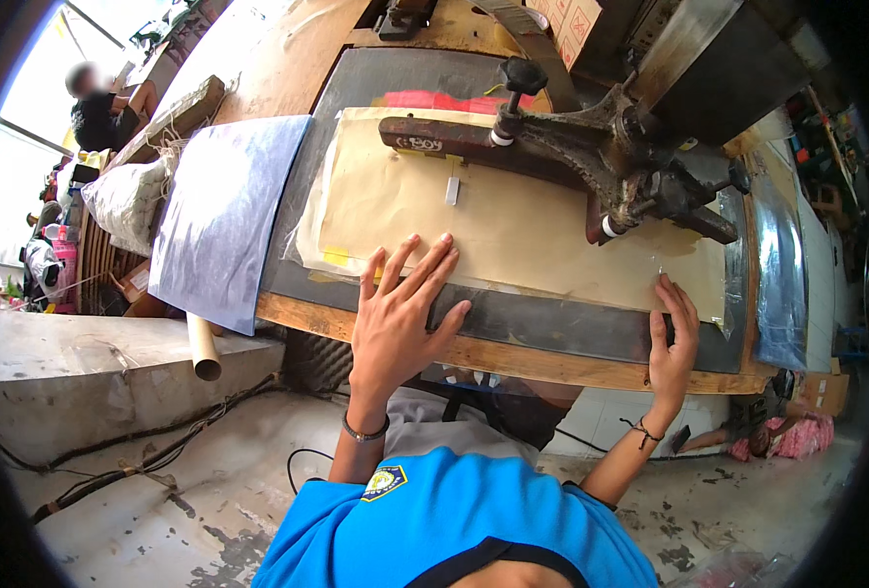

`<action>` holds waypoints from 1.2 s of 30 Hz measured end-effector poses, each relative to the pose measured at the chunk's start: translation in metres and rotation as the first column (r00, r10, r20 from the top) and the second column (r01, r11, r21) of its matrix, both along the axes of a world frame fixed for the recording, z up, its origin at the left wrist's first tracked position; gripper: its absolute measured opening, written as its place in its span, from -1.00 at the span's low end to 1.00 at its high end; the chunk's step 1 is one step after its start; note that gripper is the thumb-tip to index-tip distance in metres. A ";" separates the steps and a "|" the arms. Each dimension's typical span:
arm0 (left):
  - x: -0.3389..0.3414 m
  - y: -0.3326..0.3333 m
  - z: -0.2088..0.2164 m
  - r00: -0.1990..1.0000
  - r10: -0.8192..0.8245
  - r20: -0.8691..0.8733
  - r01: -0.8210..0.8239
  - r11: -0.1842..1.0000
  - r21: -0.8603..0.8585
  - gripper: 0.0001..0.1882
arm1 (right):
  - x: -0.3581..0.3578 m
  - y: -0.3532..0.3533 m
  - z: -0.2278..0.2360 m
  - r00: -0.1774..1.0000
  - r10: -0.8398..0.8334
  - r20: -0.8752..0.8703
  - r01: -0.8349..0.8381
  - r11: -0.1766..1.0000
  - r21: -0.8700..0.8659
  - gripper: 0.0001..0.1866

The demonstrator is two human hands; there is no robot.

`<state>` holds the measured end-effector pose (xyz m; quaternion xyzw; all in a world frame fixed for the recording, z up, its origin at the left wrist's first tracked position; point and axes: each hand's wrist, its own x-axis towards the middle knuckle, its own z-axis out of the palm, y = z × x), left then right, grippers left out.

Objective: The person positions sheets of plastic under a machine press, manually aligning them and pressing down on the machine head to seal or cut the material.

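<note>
before you, a broad tan paper sheet (532,230) lies flat on the dark grey board (562,323) of the worktop (307,316), its long side running left to right. a small pale rectangular piece (452,191) lies on it, left of centre; a yellow patch (336,257) marks the left corner nearest you. its far part passes beneath a dark metal bar (542,165); the near edge is slightly uneven.

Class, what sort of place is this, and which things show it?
Likely a small workshop: a heavy metal fixture overhangs a wooden-edged bench, with a tan sheet lying partly beneath it.
</note>
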<state>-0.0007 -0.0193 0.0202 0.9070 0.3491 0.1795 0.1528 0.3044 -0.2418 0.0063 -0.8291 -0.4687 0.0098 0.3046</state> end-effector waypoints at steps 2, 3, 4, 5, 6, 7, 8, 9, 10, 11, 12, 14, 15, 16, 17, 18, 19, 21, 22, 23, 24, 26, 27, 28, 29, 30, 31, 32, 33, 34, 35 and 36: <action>0.001 -0.001 0.002 1.000 0.006 0.003 -0.006 1.000 -0.009 -0.40 | 0.000 0.001 0.000 1.000 0.003 0.010 -0.003 1.000 0.005 -0.62; 0.002 0.000 0.002 1.000 0.007 0.004 -0.007 1.000 -0.010 -0.40 | -0.001 0.002 0.000 1.000 -0.006 0.007 0.006 1.000 0.008 -0.61; 0.002 0.000 0.002 1.000 0.008 0.005 -0.008 1.000 -0.011 -0.41 | -0.001 0.003 -0.001 1.000 -0.014 0.004 0.014 1.000 0.011 -0.60; 0.001 0.001 0.002 1.000 0.009 0.008 -0.009 1.000 -0.006 -0.41 | -0.002 0.004 -0.002 1.000 -0.023 0.004 0.023 1.000 0.020 -0.59; 0.000 0.001 0.001 0.999 0.002 0.036 -0.002 1.000 0.001 -0.44 | -0.002 0.002 -0.001 1.000 0.008 0.028 -0.009 1.000 0.004 -0.57; -0.001 0.000 -0.001 0.998 -0.005 0.063 0.004 1.000 0.009 -0.46 | -0.003 -0.001 0.000 0.998 0.041 0.052 -0.040 0.999 -0.012 -0.54; 0.000 0.001 -0.001 0.995 -0.013 0.095 0.011 1.000 0.024 -0.48 | -0.002 -0.001 0.003 0.994 0.071 0.080 -0.070 0.997 -0.021 -0.52; 0.000 0.002 -0.004 0.988 0.006 0.155 -0.006 1.000 0.001 -0.51 | -0.002 0.000 0.007 0.988 0.105 0.110 -0.099 0.994 -0.055 -0.50; -0.001 0.002 -0.007 0.977 0.027 0.213 -0.022 0.999 -0.023 -0.54 | -0.002 0.002 0.011 0.980 0.139 0.139 -0.127 0.988 -0.091 -0.48; -0.002 0.001 -0.008 0.962 0.052 0.269 -0.040 0.998 -0.051 -0.56 | -0.003 0.003 0.013 0.970 0.178 0.164 -0.158 0.979 -0.128 -0.45; -0.003 0.000 -0.008 0.964 0.042 0.261 -0.036 0.999 -0.030 -0.59 | -0.003 0.003 0.013 0.973 0.170 0.157 -0.152 0.981 -0.121 -0.45; -0.002 0.002 -0.007 0.969 0.025 0.248 -0.028 1.000 0.011 -0.65 | -0.003 0.003 0.011 0.978 0.155 0.143 -0.141 0.984 -0.106 -0.44; -0.002 0.002 -0.009 0.968 0.023 0.250 -0.028 0.999 0.017 -0.69 | -0.004 0.003 0.011 0.978 0.158 0.134 -0.147 0.985 -0.087 -0.44; -0.003 0.002 -0.010 0.968 0.023 0.249 -0.030 0.999 0.023 -0.69 | -0.005 0.002 0.010 0.979 0.161 0.125 -0.153 0.986 -0.068 -0.43; -0.003 0.002 -0.010 0.968 0.022 0.248 -0.031 0.999 0.029 -0.70 | -0.005 0.001 0.009 0.980 0.163 0.118 -0.159 0.986 -0.049 -0.43; -0.004 0.001 -0.011 0.969 0.021 0.248 -0.031 0.999 0.036 -0.71 | -0.005 0.000 0.009 0.978 0.168 0.120 -0.165 0.986 -0.038 -0.44; -0.005 -0.001 -0.012 0.969 0.018 0.246 -0.030 0.999 0.043 -0.71 | -0.004 0.000 0.007 0.977 0.173 0.123 -0.171 0.985 -0.027 -0.45; -0.002 0.001 -0.011 0.969 -0.005 0.248 -0.014 0.997 0.073 -0.72 | -0.002 -0.002 0.005 0.978 0.168 0.127 -0.169 0.986 0.004 -0.48; -0.002 -0.001 -0.011 0.968 -0.018 0.249 -0.004 0.996 0.087 -0.73 | -0.001 -0.003 0.004 0.979 0.164 0.124 -0.167 0.986 0.015 -0.49; -0.001 -0.001 -0.011 0.971 -0.018 0.238 -0.004 0.996 0.089 -0.70 | 0.000 -0.004 0.004 0.980 0.155 0.125 -0.160 0.987 0.030 -0.51; -0.002 0.000 -0.012 0.974 -0.019 0.226 -0.002 0.996 0.090 -0.67 | 0.000 -0.004 0.004 0.981 0.157 0.116 -0.163 0.986 0.040 -0.52; -0.004 -0.001 -0.015 0.980 -0.006 0.198 -0.014 0.995 0.099 -0.60 | -0.001 -0.002 0.001 0.983 0.157 0.098 -0.164 0.984 0.065 -0.54; -0.002 -0.002 -0.014 0.981 -0.001 0.194 -0.021 0.993 0.114 -0.56 | 0.006 0.001 -0.001 0.972 0.197 0.126 -0.209 0.974 0.090 -0.56; -0.001 -0.002 -0.013 0.982 0.004 0.191 -0.029 0.991 0.129 -0.51 | 0.008 -0.002 -0.002 0.974 0.186 0.129 -0.199 0.976 0.089 -0.57; -0.002 -0.001 -0.015 0.989 -0.002 0.149 -0.015 0.994 0.110 -0.42 | 0.005 0.000 -0.001 0.975 0.182 0.128 -0.194 0.977 0.087 -0.57; -0.003 -0.002 -0.017 0.990 -0.011 0.141 -0.007 0.993 0.121 -0.43 | 0.001 -0.001 -0.002 0.976 0.182 0.122 -0.192 0.978 0.081 -0.58; -0.003 -0.001 -0.018 0.991 -0.018 0.133 0.000 0.991 0.133 -0.44 | 0.002 -0.001 -0.003 0.981 0.165 0.099 -0.175 0.979 0.104 -0.59; -0.004 -0.003 -0.019 0.993 -0.022 0.116 0.007 0.992 0.128 -0.45 | 0.001 -0.004 -0.005 0.982 0.165 0.092 -0.174 0.979 0.104 -0.59; -0.003 -0.004 -0.018 0.993 -0.025 0.119 0.011 0.993 0.117 -0.51 | 0.003 -0.004 -0.005 0.983 0.166 0.084 -0.175 0.979 0.105 -0.59; -0.001 -0.003 -0.017 0.991 -0.030 0.133 0.013 0.992 0.125 -0.54 | 0.005 -0.004 -0.004 0.983 0.169 0.076 -0.177 0.979 0.106 -0.59; -0.001 -0.002 -0.018 0.990 -0.031 0.141 0.013 0.992 0.126 -0.56 | 0.004 -0.005 -0.004 0.983 0.168 0.074 -0.175 0.979 0.104 -0.59; 0.000 -0.001 -0.020 0.988 -0.032 0.149 0.013 0.992 0.126 -0.58 | 0.004 -0.004 -0.004 0.983 0.167 0.072 -0.174 0.979 0.103 -0.59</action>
